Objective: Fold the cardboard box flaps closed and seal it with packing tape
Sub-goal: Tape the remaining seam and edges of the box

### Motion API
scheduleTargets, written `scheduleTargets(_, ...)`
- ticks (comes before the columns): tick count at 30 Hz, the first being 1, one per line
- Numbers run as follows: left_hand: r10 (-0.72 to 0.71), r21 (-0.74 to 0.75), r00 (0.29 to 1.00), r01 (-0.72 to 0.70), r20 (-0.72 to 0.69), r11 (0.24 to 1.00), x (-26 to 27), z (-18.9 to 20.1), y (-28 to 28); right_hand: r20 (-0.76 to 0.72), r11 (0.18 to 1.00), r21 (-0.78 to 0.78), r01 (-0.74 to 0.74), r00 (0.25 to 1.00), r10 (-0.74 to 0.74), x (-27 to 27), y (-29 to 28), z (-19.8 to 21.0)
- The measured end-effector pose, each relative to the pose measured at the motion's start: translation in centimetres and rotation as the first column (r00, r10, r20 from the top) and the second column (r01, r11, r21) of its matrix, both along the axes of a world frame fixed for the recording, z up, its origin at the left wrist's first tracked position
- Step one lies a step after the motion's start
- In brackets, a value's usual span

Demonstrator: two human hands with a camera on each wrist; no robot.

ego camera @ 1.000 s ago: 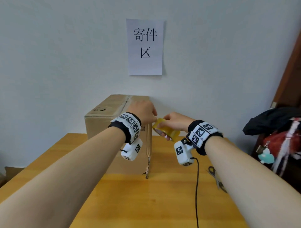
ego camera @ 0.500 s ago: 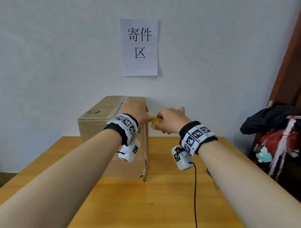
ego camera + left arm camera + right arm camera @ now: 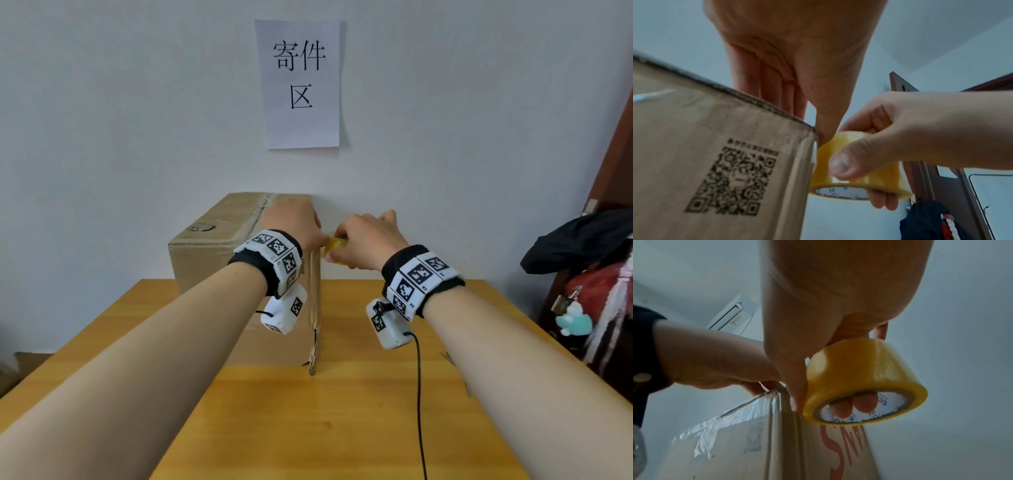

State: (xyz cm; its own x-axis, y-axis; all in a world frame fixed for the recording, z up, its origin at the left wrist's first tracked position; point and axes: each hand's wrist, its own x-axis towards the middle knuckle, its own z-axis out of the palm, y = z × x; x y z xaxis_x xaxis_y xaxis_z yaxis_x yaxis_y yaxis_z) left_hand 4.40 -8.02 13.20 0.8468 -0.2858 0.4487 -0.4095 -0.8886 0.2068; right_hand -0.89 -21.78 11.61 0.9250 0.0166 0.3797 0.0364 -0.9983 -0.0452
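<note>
A brown cardboard box [image 3: 219,246] stands at the back of the table, against the wall, with its top flaps down. My left hand [image 3: 291,222] rests on its top right corner. In the left wrist view its straight fingers [image 3: 777,91] lie over the top edge and the thumb [image 3: 823,133] presses down at the box [image 3: 715,162] corner. My right hand [image 3: 366,240] holds a yellow tape roll [image 3: 334,245] against that corner. Its thumb [image 3: 846,160] lies on the outside of the roll [image 3: 869,175] and its fingers [image 3: 851,407] reach through the core of the roll [image 3: 863,369].
The wooden table [image 3: 325,428] stretches towards me. A loose cardboard strip [image 3: 313,349] hangs down the box's right front edge. A black cable [image 3: 419,394] trails from my right wrist. Dark clothing and a red bag [image 3: 582,274] sit at the right. A paper sign [image 3: 301,84] hangs on the wall.
My right hand has carried the tape roll left and up to the box's top right corner. The roll is now mostly hidden behind that hand in the head view.
</note>
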Motion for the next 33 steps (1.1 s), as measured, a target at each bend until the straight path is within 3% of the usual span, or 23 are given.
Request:
scheduleTargets(7,-0.002,-0.022,1.0,0.002,-0.002,1.0,-0.1,0.1,0.3,0.09,0.994,-0.01,0.11,0.99,-0.109,1.0,-0.9,-0.6)
scheduleTargets(17,0.058,0.054,0.992,-0.064,0.109,0.996,-0.5,-0.5,-0.2,0.145,0.999,0.023,0.046,0.988,-0.049,0.9,-1.1,-1.6)
scheduleTargets(31,-0.059,0.085,0.998,0.058,0.004,0.995,-1.9,0.5,4.4,0.168,0.997,0.042,-0.071,0.984,0.062,0.7,1.7,-1.5)
scheduleTargets(33,-0.093,0.088,0.993,0.1,-0.077,0.991,-1.9,1.1,4.8,0.161,0.996,0.041,-0.08,0.984,0.073,1.0,1.9,-1.6)
